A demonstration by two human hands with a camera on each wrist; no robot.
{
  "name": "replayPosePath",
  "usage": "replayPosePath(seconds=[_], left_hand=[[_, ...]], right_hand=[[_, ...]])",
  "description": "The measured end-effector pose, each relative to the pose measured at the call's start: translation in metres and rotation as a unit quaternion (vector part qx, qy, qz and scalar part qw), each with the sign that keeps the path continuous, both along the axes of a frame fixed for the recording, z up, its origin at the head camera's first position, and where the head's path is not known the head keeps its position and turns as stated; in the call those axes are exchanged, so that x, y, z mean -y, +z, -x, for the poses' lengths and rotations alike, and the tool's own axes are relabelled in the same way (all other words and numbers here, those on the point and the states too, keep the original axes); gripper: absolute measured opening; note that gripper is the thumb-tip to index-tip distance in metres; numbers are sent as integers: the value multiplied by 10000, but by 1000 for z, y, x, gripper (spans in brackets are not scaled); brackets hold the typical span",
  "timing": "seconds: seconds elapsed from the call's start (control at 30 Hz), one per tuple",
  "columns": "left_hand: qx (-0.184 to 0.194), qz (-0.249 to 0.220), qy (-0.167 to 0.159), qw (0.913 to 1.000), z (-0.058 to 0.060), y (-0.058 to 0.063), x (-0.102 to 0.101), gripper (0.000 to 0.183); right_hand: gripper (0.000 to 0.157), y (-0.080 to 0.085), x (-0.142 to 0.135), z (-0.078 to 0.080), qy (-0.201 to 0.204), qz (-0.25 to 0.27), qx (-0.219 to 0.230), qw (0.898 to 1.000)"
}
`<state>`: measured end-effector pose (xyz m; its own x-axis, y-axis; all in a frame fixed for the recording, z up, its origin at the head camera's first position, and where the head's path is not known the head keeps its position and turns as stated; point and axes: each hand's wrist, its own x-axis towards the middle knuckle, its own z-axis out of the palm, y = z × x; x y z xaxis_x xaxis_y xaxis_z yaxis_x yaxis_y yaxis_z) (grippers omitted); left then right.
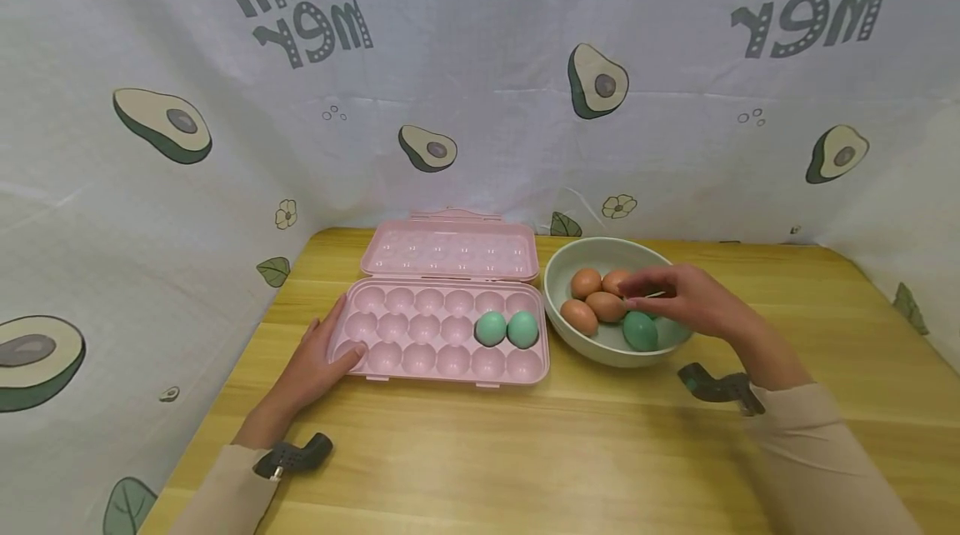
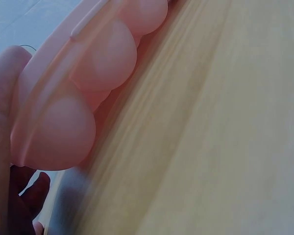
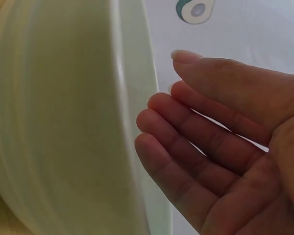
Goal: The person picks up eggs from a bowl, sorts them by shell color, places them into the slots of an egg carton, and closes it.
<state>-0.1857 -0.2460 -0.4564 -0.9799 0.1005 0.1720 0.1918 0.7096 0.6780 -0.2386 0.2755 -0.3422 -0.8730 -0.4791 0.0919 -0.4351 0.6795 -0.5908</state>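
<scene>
My left hand point(image 1: 315, 360) holds the left end of a pink egg carton point(image 1: 422, 328), its thumb over the front corner. Seen from the left wrist, the carton's rounded cups point(image 2: 59, 132) bulge down beside the thumb point(image 2: 2, 98). Two light green eggs point(image 1: 491, 328) sit side by side at the right of the middle row. Over the right side of a pale green bowl point(image 1: 615, 358) reaches my right hand point(image 1: 686, 297), with several brown eggs point(image 1: 580, 317) and a darker green egg point(image 1: 640, 331) below. Nothing lies between its loosely bent fingers point(image 3: 176, 152) in the right wrist view.
The carton's pink lid point(image 1: 450, 247) lies folded back behind it. Both stand on a wooden table point(image 1: 480, 452), with the bowl close against the carton's right end. A white cloth with avocado prints point(image 1: 487, 60) hangs behind and at the sides.
</scene>
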Motion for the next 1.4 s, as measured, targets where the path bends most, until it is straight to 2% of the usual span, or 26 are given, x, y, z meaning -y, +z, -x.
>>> replayPosePath(seconds=[0.13, 0.43, 0.77, 1.4], left_hand=[[-3, -4, -4, 10000, 0, 0, 0, 86], [-98, -20, -37, 9999, 1, 0, 0, 86], [-133, -31, -37, 9999, 0, -1, 0, 85], [-51, -18, 0, 10000, -2, 2, -2, 85]], right_hand=[[31, 0, -8, 2, 56, -210, 79, 9997], [30, 1, -15, 3, 151, -240, 441, 9986], [29, 0, -13, 1, 184, -783, 542, 9953], [31, -8, -7, 1, 482, -768, 534, 9945]])
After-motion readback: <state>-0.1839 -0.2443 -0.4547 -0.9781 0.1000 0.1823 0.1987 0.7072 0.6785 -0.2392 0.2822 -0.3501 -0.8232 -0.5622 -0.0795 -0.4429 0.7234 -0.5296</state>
